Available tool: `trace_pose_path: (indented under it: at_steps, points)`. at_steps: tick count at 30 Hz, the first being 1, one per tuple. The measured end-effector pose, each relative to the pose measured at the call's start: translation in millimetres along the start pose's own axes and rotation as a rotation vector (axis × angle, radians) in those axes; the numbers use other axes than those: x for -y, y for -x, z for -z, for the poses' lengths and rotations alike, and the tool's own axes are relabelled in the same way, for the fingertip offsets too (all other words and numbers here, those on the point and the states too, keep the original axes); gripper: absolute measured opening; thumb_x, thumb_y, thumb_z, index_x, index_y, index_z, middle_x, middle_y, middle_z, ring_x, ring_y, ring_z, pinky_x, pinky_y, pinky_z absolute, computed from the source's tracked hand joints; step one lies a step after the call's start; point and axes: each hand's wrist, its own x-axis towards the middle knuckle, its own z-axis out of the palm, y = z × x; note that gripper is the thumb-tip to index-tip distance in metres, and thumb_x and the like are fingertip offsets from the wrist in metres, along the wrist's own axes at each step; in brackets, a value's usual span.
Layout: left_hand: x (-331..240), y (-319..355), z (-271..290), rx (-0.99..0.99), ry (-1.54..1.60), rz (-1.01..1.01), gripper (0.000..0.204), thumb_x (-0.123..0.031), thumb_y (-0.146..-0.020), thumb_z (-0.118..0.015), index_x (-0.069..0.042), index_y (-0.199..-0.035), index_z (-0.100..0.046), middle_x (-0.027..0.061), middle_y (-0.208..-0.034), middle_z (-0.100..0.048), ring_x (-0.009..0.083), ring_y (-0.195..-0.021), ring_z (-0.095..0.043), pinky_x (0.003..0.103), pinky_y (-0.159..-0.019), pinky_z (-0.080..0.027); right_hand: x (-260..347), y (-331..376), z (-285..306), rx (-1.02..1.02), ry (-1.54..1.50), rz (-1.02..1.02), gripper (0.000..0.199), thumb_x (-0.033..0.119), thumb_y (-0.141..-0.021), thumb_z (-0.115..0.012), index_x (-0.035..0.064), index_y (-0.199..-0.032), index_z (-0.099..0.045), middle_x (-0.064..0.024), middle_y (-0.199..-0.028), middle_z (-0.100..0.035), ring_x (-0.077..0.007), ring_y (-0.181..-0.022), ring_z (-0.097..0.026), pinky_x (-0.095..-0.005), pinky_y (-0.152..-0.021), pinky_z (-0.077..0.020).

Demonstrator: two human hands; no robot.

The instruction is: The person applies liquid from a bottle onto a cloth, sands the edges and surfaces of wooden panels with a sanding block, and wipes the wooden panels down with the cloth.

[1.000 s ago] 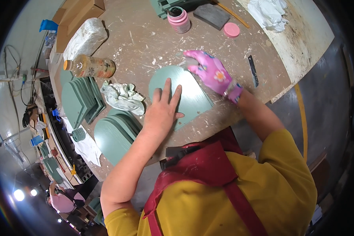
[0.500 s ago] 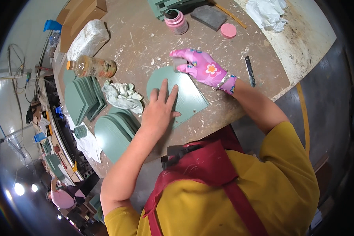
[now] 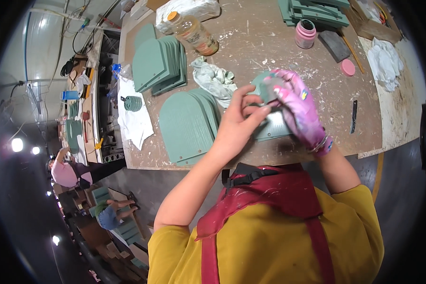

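Observation:
A green arched panel (image 3: 275, 127) lies flat on the table in front of me, largely hidden beneath my hands. My right hand (image 3: 298, 106), in a pink flowered glove, is closed around a small grey block (image 3: 270, 87), blurred by motion. Bare, my left hand (image 3: 241, 118) hovers over the panel's left side, fingers bent and apart, its fingertips close to the block. A fanned stack of similar green panels (image 3: 187, 125) rests to the left, and another stack (image 3: 158, 64) stands behind it. Between these stacks and my hands is a crumpled, stained cloth (image 3: 213, 80).
A bottle of yellowish liquid (image 3: 194, 33) is at the back. Back right are an open pink jar (image 3: 306, 35), a dark grey block (image 3: 333, 46), a pink lid (image 3: 348, 67) and stacked green parts (image 3: 312, 12). A black-handled knife (image 3: 354, 116) lies right. Other people (image 3: 65, 170) are far left.
My left hand has lifted off the panel and come toward the right hand. The right hand has turned inward over the panel, still holding the grey block. The view has swung left.

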Motion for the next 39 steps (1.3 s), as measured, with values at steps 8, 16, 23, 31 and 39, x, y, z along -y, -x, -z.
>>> trace_pose_path:
  at_steps: [8, 16, 23, 31, 39]
  points:
    - [-26.0, 61.6, 124.2, -0.544, -0.179, -0.043, 0.025, -0.014, -0.088, -0.063, -0.002, -0.110, -0.058, 0.0032, -0.092, -0.063, 0.0085, -0.083, -0.058, 0.023, -0.069, -0.044, -17.6, -23.8, -64.4, 0.327, 0.406, 0.056, 0.061, 0.012, -0.088, -0.058, 0.0046, -0.143, -0.032, -0.0136, -0.129, -0.048, -0.0172, -0.105, -0.055, -0.0293, -0.085, -0.0512]
    - [110.3, 54.8, 352.4, -0.759, -0.251, 0.302, 0.028, -0.024, -0.087, -0.064, -0.002, -0.104, -0.064, 0.0017, -0.086, -0.063, 0.0110, -0.073, -0.060, 0.024, -0.060, -0.043, -104.3, -125.7, -54.5, 0.412, 1.552, 0.420, 0.066, 0.027, -0.084, -0.064, 0.0119, -0.142, -0.037, -0.0170, -0.129, -0.050, -0.0316, -0.117, -0.051, -0.0413, -0.099, -0.0427]
    - [58.1, 46.0, 273.4, -0.606, -0.538, -0.119, 0.056, -0.024, -0.092, -0.057, 0.005, -0.137, -0.038, 0.0197, -0.126, -0.050, 0.0231, -0.104, -0.051, 0.035, -0.087, -0.044, -34.2, -101.6, -66.4, 0.191, 1.262, 0.230, 0.048, 0.021, -0.081, -0.059, 0.0039, -0.125, -0.053, -0.0183, -0.110, -0.059, -0.0278, -0.095, -0.064, -0.0345, -0.084, -0.0551]
    - [50.8, 59.8, 181.8, -0.337, -0.748, -0.199, 0.099, -0.017, -0.069, -0.078, 0.006, -0.144, -0.018, 0.0272, -0.146, -0.028, 0.0383, -0.136, -0.028, 0.042, -0.112, -0.024, -83.0, -41.8, -126.7, 0.432, 1.542, 0.735, 0.039, 0.029, -0.088, -0.056, 0.0092, -0.122, -0.057, -0.0164, -0.119, -0.058, -0.0322, -0.103, -0.060, -0.0400, -0.088, -0.0501]
    - [74.4, 54.8, 228.8, -0.466, -0.108, 0.058, 0.057, -0.014, -0.082, -0.070, 0.003, -0.128, -0.043, 0.0139, -0.115, -0.056, 0.0225, -0.105, -0.055, 0.032, -0.092, -0.043, -23.6, -61.1, -28.2, -0.045, 1.029, 0.249, 0.044, 0.031, -0.089, -0.060, 0.0069, -0.126, -0.054, -0.0140, -0.110, -0.060, -0.0215, -0.099, -0.060, -0.0338, -0.088, -0.0480]
